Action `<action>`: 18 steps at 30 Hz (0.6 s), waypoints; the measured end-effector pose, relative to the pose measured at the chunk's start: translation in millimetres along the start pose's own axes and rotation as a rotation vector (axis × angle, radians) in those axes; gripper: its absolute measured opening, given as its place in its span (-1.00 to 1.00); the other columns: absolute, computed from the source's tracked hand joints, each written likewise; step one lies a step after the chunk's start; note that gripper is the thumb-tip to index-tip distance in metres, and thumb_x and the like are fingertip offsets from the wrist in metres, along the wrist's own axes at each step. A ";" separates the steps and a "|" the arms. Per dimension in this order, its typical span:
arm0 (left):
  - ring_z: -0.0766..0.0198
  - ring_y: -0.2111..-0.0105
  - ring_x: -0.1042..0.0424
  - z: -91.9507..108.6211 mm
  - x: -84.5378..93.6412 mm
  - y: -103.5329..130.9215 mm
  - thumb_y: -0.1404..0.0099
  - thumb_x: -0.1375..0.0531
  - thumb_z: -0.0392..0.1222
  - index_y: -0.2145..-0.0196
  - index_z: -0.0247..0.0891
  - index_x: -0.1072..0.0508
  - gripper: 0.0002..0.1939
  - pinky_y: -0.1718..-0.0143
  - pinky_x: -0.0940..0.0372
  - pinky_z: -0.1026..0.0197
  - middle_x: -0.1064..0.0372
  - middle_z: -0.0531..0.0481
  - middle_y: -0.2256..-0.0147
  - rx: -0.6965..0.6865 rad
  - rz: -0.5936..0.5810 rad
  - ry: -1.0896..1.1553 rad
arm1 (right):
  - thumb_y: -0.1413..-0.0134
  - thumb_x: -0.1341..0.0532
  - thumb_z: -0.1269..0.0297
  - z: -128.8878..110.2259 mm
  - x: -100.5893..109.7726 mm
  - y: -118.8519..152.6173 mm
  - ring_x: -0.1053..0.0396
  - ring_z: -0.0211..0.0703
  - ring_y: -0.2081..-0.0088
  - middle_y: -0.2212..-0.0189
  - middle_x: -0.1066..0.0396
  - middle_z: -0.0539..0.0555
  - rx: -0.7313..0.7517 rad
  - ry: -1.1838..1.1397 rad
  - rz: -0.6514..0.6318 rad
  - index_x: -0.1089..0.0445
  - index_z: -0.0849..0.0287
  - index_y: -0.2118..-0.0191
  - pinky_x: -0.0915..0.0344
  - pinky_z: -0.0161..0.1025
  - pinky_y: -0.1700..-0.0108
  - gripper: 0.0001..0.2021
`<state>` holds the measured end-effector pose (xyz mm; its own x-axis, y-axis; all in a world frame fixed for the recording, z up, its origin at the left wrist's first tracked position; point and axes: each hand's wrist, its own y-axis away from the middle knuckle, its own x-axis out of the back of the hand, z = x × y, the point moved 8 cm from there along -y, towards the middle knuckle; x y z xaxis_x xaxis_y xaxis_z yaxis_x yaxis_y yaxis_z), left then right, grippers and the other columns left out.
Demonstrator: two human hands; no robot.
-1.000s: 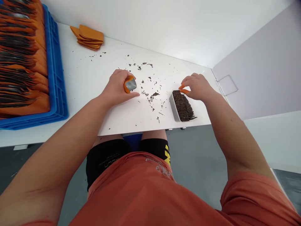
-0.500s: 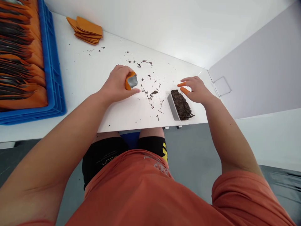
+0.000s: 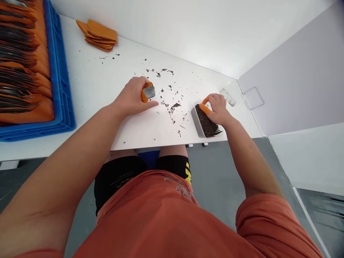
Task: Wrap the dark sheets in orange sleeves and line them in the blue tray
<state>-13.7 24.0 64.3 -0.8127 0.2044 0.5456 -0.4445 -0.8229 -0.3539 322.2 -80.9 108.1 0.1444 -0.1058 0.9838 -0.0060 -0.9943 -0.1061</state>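
My left hand [image 3: 134, 94] is closed round a small orange pouch [image 3: 145, 92], its mouth facing right and showing a silvery lining. The thumb of that hand stretches out below the pouch. A white open box [image 3: 197, 123] sits near the table's front edge, packed with a row of thin dark brown sheets [image 3: 208, 123] standing on edge. Over its far end is my right hand [image 3: 216, 108], with orange covers on thumb and forefinger. These two fingertips pinch together at the end of the row; how many sheets lie between them is hidden.
On the left, a blue crate [image 3: 60, 82] holds rows of filled orange pouches [image 3: 43, 86]. Flat orange pouches [image 3: 100, 34] are stacked at the back. Dark flakes [image 3: 176, 105] litter the white table [image 3: 139, 132]. A clear plastic piece [image 3: 227, 96] lies beyond my right hand.
My right hand has moved left and down onto the row of sheets, its thumb and forefinger closing. My left hand, still holding the pouch, has shifted only slightly.
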 end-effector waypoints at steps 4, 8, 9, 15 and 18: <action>-0.17 -0.04 -0.47 -2.7 -0.9 -0.6 -0.02 -0.56 0.06 0.09 -0.08 -0.47 -0.44 -0.11 -0.45 -0.22 -0.46 -0.14 0.03 0.025 -0.003 -0.004 | -0.39 -0.12 -0.17 3.4 -3.1 -9.1 -0.24 0.34 -0.36 -0.15 -0.43 0.23 0.015 -0.013 -0.027 -0.42 -0.01 0.14 -0.13 0.42 -0.47 -0.65; -0.11 0.03 -0.47 -5.2 -5.1 -1.3 0.00 -0.57 0.07 0.12 -0.08 -0.47 -0.45 -0.07 -0.46 -0.17 -0.48 -0.09 0.11 0.009 -0.019 0.012 | -0.36 -0.19 -0.13 0.3 4.7 -8.2 -0.20 0.33 -0.42 -0.25 -0.44 0.18 0.059 -0.003 -0.027 -0.51 -0.04 0.16 -0.09 0.43 -0.48 -0.69; -0.10 0.05 -0.47 -6.5 -6.3 -1.4 0.00 -0.57 0.07 0.13 -0.08 -0.47 -0.45 -0.06 -0.46 -0.16 -0.48 -0.08 0.12 0.011 -0.025 0.011 | -0.36 -0.20 -0.12 -0.8 6.7 -7.4 -0.17 0.33 -0.46 -0.31 -0.42 0.17 0.067 0.002 -0.028 -0.54 -0.04 0.15 -0.07 0.43 -0.49 -0.70; -0.04 0.11 -0.47 4.0 -5.6 0.7 -0.05 -0.54 0.07 0.13 -0.12 -0.45 -0.48 0.03 -0.44 -0.10 -0.49 -0.10 0.11 0.059 -0.076 -0.036 | -0.33 -0.26 -0.02 -4.3 7.9 -10.8 -0.12 0.34 -0.51 -0.37 -0.41 0.11 0.091 -0.053 -0.065 -0.64 -0.06 0.13 0.04 0.48 -0.53 -0.75; -0.02 0.07 -0.46 15.3 -4.4 4.9 -0.15 -0.47 0.07 0.05 -0.19 -0.45 -0.48 0.04 -0.39 -0.06 -0.49 -0.17 0.00 0.153 -0.156 -0.096 | -0.24 -0.34 0.05 -5.2 11.2 -17.7 -0.26 0.32 -0.41 -0.23 -0.52 0.13 0.124 -0.114 -0.020 -0.63 -0.03 0.21 0.00 0.50 -0.52 -0.84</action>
<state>-6.5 11.0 71.8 -0.6959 0.2903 0.6569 -0.4938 -0.8576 -0.1440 318.8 -64.4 121.7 0.2550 -0.0771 0.9639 0.1195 -0.9867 -0.1105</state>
